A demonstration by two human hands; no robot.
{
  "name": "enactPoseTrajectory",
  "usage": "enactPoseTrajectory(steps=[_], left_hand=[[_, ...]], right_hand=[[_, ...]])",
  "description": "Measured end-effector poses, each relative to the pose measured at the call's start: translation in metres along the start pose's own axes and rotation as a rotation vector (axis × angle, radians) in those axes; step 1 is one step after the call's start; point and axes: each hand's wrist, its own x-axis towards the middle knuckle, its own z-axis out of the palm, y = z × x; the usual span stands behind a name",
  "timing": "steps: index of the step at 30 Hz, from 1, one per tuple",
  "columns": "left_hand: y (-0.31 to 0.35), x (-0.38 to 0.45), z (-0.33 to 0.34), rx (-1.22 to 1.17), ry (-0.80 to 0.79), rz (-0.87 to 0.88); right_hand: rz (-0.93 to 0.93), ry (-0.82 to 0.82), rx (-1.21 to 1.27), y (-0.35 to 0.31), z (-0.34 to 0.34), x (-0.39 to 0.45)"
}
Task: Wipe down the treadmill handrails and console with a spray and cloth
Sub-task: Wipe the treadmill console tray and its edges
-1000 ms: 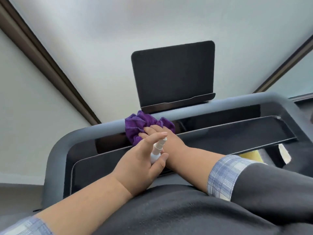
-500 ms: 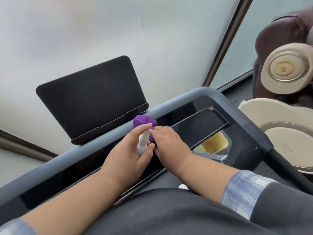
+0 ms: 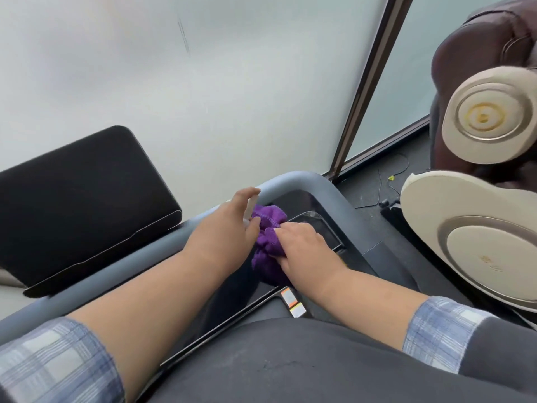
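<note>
Console point(image 3: 328, 228) wiping in hand: cloth point(image 3: 266, 242) gripped by right hand point(image 3: 302, 245) beside it, spray bottle point(image 3: 252, 205) clasped in left hand point(image 3: 229, 228); handrail point(image 3: 296, 181) judged next.

The purple cloth point(image 3: 268, 242) looked soft and fuzzy, a plush microfibre bunched into thick folds. Beneath it the console panel point(image 3: 325, 228) was glossy black, smooth enough to throw reflections. The handrail point(image 3: 308, 181) around it showed a matt grey-blue finish, smooth like moulded plastic. The tablet holder point(image 3: 84, 199) was matt black with a fine, slightly grainy face. The spray bottle point(image 3: 252, 206) looked like pale translucent plastic. The rolled cuffs point(image 3: 441, 333) were woven checked cotton; the massage chair point(image 3: 465, 50) was brown leather-like upholstery with smooth cream plastic shells.
</note>
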Motion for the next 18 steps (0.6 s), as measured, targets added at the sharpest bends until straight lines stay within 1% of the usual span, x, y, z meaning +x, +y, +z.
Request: enactPoseTrajectory(steps=[2,4,6,9,11,13,18], left_hand=[[0.012,0.016,0.010,0.059,-0.020,0.014],[0.028,0.033,0.020,0.112,-0.044,0.043],[0.048,0.049,0.031,0.154,-0.077,0.101],[0.078,0.065,0.048,0.209,-0.137,0.197],[0.089,0.071,0.060,0.239,-0.181,0.243],[0.093,0.075,0.069,0.261,-0.223,0.263],[0.094,0.087,0.080,0.297,-0.285,0.250]], right_hand=[[-0.072,-0.099,-0.082,0.012,0.009,0.001],[-0.125,-0.142,-0.130,0.022,0.015,0.002],[-0.172,-0.126,-0.128,0.028,0.018,0.003],[-0.209,-0.112,-0.020,0.035,0.022,0.005],[-0.237,-0.108,-0.024,0.039,0.026,0.007],[-0.248,-0.105,-0.045,0.041,0.030,0.009],[-0.243,-0.096,0.017,0.044,0.032,0.011]])
